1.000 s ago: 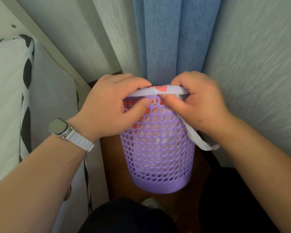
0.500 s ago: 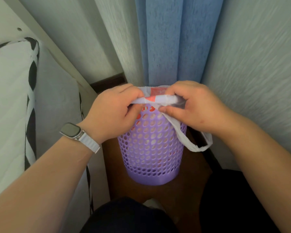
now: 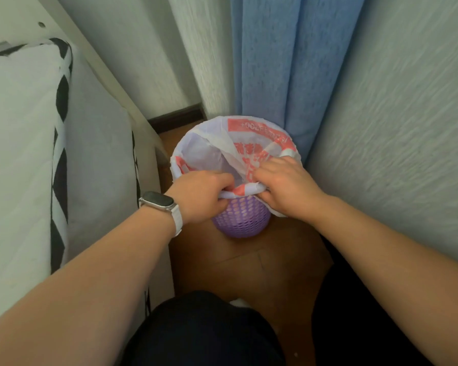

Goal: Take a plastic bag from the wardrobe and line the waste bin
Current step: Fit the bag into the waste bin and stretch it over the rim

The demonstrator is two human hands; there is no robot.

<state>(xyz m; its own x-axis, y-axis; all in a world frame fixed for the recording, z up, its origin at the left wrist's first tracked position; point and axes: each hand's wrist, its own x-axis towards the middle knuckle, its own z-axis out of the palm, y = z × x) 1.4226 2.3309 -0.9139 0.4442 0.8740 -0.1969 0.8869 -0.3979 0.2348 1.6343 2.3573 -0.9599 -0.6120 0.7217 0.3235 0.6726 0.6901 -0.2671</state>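
Note:
A purple perforated waste bin (image 3: 240, 220) stands on the brown floor in the corner. A white plastic bag with red print (image 3: 251, 138) sits inside it, its mouth folded over the rim all round. My left hand (image 3: 200, 198) grips the bag's edge at the near rim, fingers curled over it. My right hand (image 3: 283, 184) grips the bag's edge just to the right on the same near rim, with a white bag handle hanging below it. Most of the bin's wall is hidden by my hands.
A blue curtain (image 3: 296, 67) hangs behind the bin, between textured pale walls (image 3: 397, 114). A bed with a white and black cover (image 3: 32, 143) runs along the left. My dark-clothed knees (image 3: 206, 331) are at the bottom, over brown floor (image 3: 251, 268).
The view has risen so the bin's open mouth shows, with the bag spread inside. Both hands stay on the near rim, now lower in view.

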